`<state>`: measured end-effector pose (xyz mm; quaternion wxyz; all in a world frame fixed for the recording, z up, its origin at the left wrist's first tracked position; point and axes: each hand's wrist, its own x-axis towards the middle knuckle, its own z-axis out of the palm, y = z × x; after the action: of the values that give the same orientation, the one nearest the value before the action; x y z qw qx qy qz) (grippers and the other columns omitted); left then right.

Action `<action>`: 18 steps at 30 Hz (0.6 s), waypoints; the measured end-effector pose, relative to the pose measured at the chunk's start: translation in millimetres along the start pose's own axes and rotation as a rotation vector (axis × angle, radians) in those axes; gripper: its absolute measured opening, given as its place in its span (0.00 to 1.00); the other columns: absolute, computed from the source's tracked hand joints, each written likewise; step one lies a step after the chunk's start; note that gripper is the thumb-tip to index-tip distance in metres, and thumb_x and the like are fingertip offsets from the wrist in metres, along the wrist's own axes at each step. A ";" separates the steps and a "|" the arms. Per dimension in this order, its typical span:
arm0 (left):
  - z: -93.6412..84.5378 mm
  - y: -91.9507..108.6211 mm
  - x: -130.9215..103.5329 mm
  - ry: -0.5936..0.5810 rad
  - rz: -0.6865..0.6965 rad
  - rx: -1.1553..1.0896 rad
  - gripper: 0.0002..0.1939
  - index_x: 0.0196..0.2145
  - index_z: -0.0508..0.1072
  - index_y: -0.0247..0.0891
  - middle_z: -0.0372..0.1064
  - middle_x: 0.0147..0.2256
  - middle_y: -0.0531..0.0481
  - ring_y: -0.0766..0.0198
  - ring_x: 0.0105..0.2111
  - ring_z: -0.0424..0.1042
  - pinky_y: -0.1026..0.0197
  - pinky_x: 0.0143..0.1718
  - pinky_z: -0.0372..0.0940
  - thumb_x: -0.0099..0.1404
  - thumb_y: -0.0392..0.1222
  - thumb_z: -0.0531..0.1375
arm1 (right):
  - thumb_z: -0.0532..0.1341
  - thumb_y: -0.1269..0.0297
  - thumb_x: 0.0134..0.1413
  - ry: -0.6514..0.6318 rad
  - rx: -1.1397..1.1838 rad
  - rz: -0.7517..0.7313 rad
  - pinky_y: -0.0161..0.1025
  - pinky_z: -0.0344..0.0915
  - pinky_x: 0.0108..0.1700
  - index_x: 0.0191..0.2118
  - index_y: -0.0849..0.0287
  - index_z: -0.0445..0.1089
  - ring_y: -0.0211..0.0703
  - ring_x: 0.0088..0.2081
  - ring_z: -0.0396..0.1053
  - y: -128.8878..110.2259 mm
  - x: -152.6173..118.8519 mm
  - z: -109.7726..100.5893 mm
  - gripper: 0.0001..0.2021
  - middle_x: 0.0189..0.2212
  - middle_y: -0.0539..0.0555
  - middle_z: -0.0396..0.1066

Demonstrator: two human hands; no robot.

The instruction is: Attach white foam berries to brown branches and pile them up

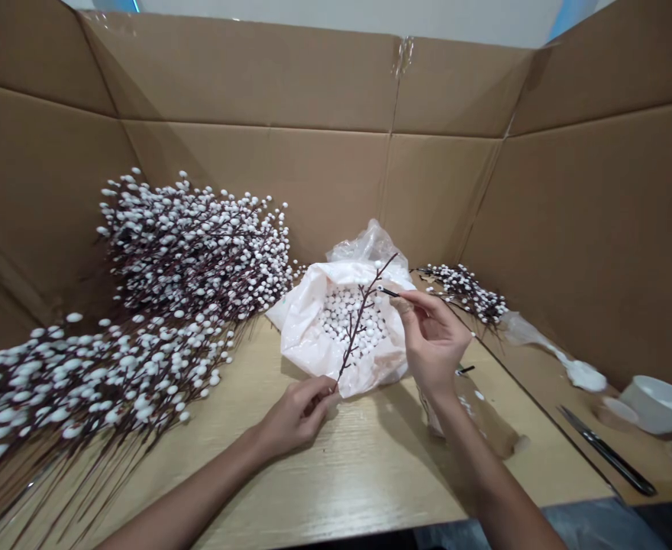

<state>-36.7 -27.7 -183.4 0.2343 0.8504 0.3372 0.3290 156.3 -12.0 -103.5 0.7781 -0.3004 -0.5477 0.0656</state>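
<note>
A bare, dark brown artificial twig (362,307) with short side stubs leans up and to the right, its lower end pinched in my left hand (300,416). Between thumb and fingers, my right hand (436,336) grips a thin black stick (389,292), whose tip is close to the twig's upper part. Whether the tip touches the twig, I cannot tell. Behind the twig sits an open white plastic bag (302,347) full of small white foam-like balls (336,309).
Finished-looking white-berry stems (198,244) are heaped at back left, with more stems (101,374) in front. At right are a small berry bunch (466,292), a white bowl (660,405), scissors-like black-handled blades (608,451) and a plastic wrap (582,374). Cardboard walls (256,76) enclose the table (336,489).
</note>
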 end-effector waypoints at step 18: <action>1.1 -5.8 -1.3 0.021 0.007 -0.028 0.07 0.34 0.67 0.35 0.63 0.24 0.52 0.68 0.23 0.61 0.68 0.23 0.57 0.65 0.37 0.50 | 0.64 0.70 0.49 0.048 -0.007 0.009 0.39 0.73 0.37 0.33 0.58 0.73 0.40 0.33 0.74 -6.7 5.4 -4.3 0.03 0.29 0.51 0.74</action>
<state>-39.1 -25.0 -188.3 0.2416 0.8446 0.3319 0.3436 160.7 -16.8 -96.4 0.7897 -0.3069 -0.5278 0.0598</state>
